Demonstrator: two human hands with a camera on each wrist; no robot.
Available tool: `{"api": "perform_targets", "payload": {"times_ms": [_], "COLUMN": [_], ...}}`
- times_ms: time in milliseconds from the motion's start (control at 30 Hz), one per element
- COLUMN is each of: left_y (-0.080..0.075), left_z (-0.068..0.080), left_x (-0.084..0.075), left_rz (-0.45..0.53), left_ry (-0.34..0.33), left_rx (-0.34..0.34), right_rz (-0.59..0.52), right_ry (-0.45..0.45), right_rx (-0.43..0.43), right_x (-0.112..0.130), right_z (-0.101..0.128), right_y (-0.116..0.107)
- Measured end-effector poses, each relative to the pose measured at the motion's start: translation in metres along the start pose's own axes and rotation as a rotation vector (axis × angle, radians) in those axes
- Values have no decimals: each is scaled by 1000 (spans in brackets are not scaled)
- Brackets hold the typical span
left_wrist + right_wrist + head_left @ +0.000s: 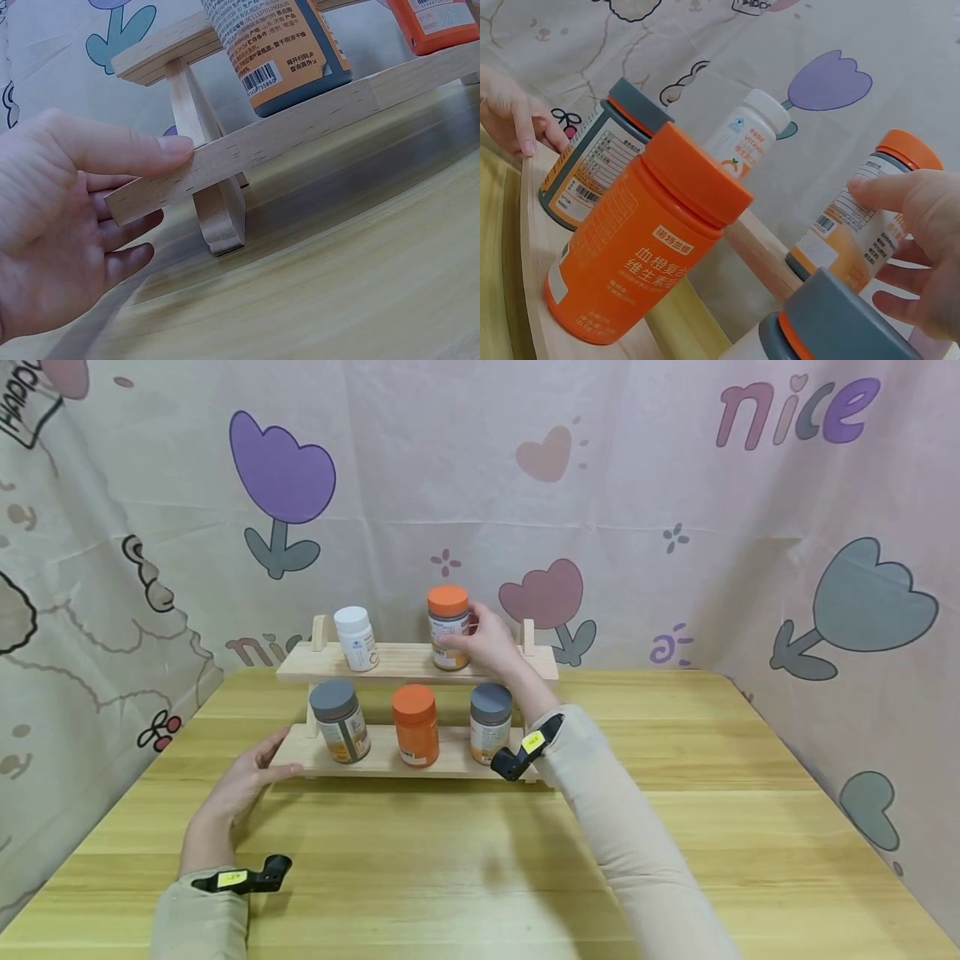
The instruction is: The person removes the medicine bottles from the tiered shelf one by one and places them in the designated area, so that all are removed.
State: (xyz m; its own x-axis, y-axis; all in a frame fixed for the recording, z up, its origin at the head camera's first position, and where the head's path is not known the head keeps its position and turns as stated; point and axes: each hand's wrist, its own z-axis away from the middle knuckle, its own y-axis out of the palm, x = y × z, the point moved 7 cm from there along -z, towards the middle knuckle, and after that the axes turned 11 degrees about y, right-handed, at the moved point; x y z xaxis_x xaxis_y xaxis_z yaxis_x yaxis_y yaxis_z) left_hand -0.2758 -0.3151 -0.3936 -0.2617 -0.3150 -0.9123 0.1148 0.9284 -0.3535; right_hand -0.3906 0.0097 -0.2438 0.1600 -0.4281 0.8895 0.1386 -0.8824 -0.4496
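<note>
My right hand (491, 643) grips an orange-capped bottle (449, 631) on the upper tier of a two-tier wooden shelf (405, 662), thumb on the label and fingers round the far side. In the right wrist view that bottle (855, 217) stands at the tier's edge. My left hand (243, 781) pinches the left end of the lower tier; in the left wrist view the thumb lies on the front of the board (247, 154) with the fingers behind and below. Closest to this hand on the lower tier is a grey-capped bottle (341, 722).
A white bottle (356, 639) stands on the upper tier, to the left. An orange bottle (416, 727) and another grey-capped bottle (491, 724) share the lower tier. The shelf stands on a wooden table (390, 868), before a printed cloth backdrop (420, 460).
</note>
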Motion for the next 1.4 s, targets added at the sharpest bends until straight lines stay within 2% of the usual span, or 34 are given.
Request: {"api": "perform_targets", "payload": {"times_ms": [267, 533, 800, 1400], "left_y": [1, 1, 0, 1], "left_z": [0, 0, 0, 1], "left_x": [0, 2, 3, 1], "left_rz": [-4, 27, 19, 14], "left_ry": [-23, -25, -39, -32], "left_rx": [-2, -7, -9, -11], "right_rz": [46, -2, -4, -41], "right_ry": [-29, -6, -45, -29], "right_rx": [-44, -58, -128, -238], "right_x": [0, -8, -12, -44], "right_z": [2, 7, 14, 32], "right_y": [-3, -14, -44, -128]}}
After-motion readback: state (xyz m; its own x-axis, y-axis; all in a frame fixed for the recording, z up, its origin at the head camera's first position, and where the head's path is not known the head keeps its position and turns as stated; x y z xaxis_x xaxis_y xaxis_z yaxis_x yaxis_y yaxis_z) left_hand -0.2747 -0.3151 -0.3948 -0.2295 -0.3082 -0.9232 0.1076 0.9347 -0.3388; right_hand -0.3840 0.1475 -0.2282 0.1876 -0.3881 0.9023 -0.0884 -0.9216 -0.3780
